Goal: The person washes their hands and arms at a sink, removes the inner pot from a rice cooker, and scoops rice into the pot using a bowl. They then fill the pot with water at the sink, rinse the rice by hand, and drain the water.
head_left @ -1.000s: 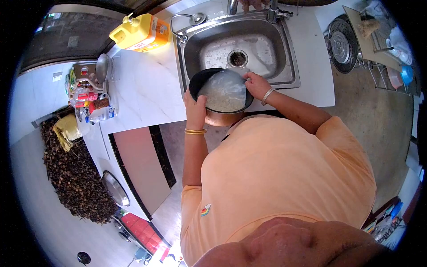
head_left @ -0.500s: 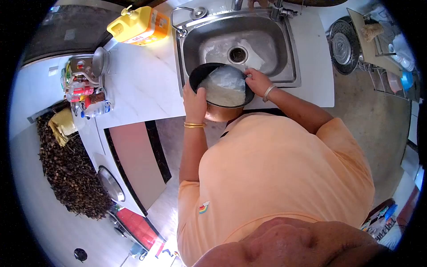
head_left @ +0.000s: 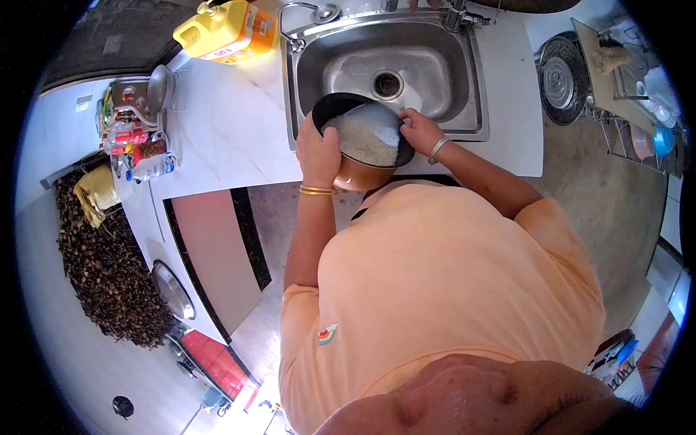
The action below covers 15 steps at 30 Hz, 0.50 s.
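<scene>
A pot (head_left: pixel 360 176), dark inside and copper-coloured outside, is tilted over the near edge of the steel sink (head_left: pixel 478 90). Wet white rice (head_left: pixel 360 145) lies in its lower part, with cloudy water (head_left: pixel 375 116) along the far side. My left hand (head_left: pixel 320 156) grips the left wall, its thumb over the rim. On the right side of the rim, my right hand (head_left: pixel 422 135) holds on with pinched fingers. Beneath the pot, my left fingers are partly hidden.
A yellow jug with a pump (head_left: pixel 226 32) stands left of the sink. The faucet (head_left: pixel 458 16) is at the back. Bottles (head_left: pixel 148 156) and a pan (head_left: pixel 161 88) line the left counter. To the right are a perforated steamer tray (head_left: pixel 562 81) and a rack (head_left: pixel 620 138).
The pot has tipped further toward the sink, showing more of its copper outside. The water has shifted to the far side and more rice shows. Both hands keep their hold.
</scene>
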Each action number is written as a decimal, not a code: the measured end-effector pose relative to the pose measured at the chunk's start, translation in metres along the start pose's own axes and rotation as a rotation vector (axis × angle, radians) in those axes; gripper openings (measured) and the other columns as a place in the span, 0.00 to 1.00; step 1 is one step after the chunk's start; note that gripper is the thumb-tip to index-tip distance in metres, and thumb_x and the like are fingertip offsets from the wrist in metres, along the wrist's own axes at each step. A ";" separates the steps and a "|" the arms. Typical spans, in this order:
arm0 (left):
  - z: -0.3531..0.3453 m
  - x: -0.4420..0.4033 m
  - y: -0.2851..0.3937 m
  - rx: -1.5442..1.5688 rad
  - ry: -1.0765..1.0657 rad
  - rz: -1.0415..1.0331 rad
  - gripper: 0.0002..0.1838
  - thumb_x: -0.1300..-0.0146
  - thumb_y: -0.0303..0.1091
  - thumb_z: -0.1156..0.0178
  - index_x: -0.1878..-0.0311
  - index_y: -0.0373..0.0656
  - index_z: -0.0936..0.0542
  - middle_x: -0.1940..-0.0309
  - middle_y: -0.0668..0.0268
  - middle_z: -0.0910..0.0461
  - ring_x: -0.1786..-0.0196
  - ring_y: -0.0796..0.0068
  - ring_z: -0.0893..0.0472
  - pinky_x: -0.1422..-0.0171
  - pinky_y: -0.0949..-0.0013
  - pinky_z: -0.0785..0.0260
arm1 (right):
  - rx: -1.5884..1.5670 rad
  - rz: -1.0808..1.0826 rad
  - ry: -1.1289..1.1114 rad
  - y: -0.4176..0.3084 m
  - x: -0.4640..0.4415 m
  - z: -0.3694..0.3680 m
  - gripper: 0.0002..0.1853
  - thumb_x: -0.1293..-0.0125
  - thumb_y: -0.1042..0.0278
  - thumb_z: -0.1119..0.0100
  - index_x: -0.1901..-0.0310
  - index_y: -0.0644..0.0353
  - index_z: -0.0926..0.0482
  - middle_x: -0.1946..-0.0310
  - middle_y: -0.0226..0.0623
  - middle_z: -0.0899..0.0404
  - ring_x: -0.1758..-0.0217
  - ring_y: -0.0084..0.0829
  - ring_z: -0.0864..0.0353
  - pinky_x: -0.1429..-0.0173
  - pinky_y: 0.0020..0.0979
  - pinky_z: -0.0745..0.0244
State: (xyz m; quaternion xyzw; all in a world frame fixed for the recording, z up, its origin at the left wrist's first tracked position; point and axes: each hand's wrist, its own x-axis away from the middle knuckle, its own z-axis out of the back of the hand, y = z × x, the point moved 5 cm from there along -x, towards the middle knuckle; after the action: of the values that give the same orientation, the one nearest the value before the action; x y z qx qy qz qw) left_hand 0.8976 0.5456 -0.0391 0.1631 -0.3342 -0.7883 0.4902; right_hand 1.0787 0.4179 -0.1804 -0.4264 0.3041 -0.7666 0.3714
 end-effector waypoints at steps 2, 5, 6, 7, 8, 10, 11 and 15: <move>0.001 0.001 0.005 -0.013 0.011 -0.001 0.25 0.46 0.35 0.54 0.43 0.41 0.26 0.48 0.48 0.25 0.43 0.45 0.29 0.37 0.52 0.39 | 0.014 0.015 0.001 0.000 0.000 0.000 0.20 0.39 0.62 0.52 0.47 0.58 0.27 0.58 0.56 0.20 0.52 0.52 0.21 0.46 0.44 0.28; -0.001 -0.001 0.005 -0.016 0.016 -0.006 0.25 0.45 0.35 0.54 0.43 0.41 0.26 0.47 0.49 0.25 0.43 0.45 0.29 0.37 0.51 0.39 | 0.034 0.001 -0.021 -0.001 0.000 0.002 0.20 0.39 0.62 0.52 0.46 0.59 0.27 0.58 0.56 0.20 0.52 0.52 0.21 0.46 0.44 0.28; -0.002 -0.002 0.005 -0.005 0.011 -0.010 0.25 0.45 0.35 0.54 0.43 0.41 0.26 0.47 0.49 0.25 0.43 0.45 0.29 0.37 0.51 0.39 | 0.041 -0.028 -0.045 -0.001 0.001 0.001 0.20 0.39 0.62 0.51 0.46 0.59 0.27 0.58 0.56 0.20 0.52 0.52 0.21 0.46 0.44 0.28; -0.003 -0.002 0.004 -0.005 0.011 -0.009 0.25 0.45 0.35 0.54 0.43 0.41 0.26 0.47 0.49 0.25 0.43 0.45 0.29 0.37 0.51 0.39 | 0.041 -0.027 -0.045 0.002 0.000 -0.001 0.20 0.39 0.62 0.51 0.46 0.59 0.27 0.58 0.56 0.20 0.52 0.52 0.21 0.46 0.44 0.28; -0.003 -0.003 0.005 -0.017 0.012 -0.012 0.25 0.45 0.36 0.54 0.43 0.41 0.27 0.47 0.50 0.25 0.43 0.45 0.29 0.36 0.51 0.39 | 0.033 0.009 -0.007 0.003 -0.001 -0.001 0.19 0.39 0.64 0.50 0.47 0.59 0.27 0.64 0.52 0.20 0.59 0.46 0.20 0.52 0.41 0.27; -0.003 -0.002 0.007 -0.029 0.015 -0.013 0.25 0.44 0.36 0.53 0.43 0.41 0.27 0.47 0.50 0.25 0.43 0.46 0.29 0.36 0.51 0.39 | 0.025 0.047 0.029 0.007 -0.003 -0.003 0.17 0.39 0.66 0.49 0.48 0.59 0.26 0.70 0.47 0.19 0.66 0.41 0.19 0.57 0.38 0.26; -0.003 -0.001 0.008 -0.060 0.023 -0.011 0.25 0.44 0.37 0.53 0.43 0.41 0.27 0.46 0.50 0.25 0.43 0.46 0.29 0.36 0.51 0.40 | 0.026 0.052 0.036 0.007 -0.002 -0.003 0.18 0.39 0.66 0.49 0.48 0.59 0.27 0.70 0.47 0.19 0.66 0.41 0.19 0.57 0.38 0.26; -0.004 0.001 0.013 -0.106 0.039 0.012 0.25 0.44 0.37 0.53 0.42 0.41 0.28 0.46 0.51 0.26 0.42 0.47 0.29 0.35 0.51 0.40 | 0.005 0.016 -0.002 0.006 -0.001 0.000 0.20 0.40 0.62 0.50 0.47 0.59 0.27 0.62 0.54 0.19 0.57 0.51 0.19 0.50 0.43 0.26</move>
State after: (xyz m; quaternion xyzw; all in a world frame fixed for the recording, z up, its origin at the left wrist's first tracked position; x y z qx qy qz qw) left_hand 0.9080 0.5398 -0.0329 0.1502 -0.2831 -0.7987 0.5094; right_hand 1.0811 0.4159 -0.1851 -0.4239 0.3052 -0.7638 0.3792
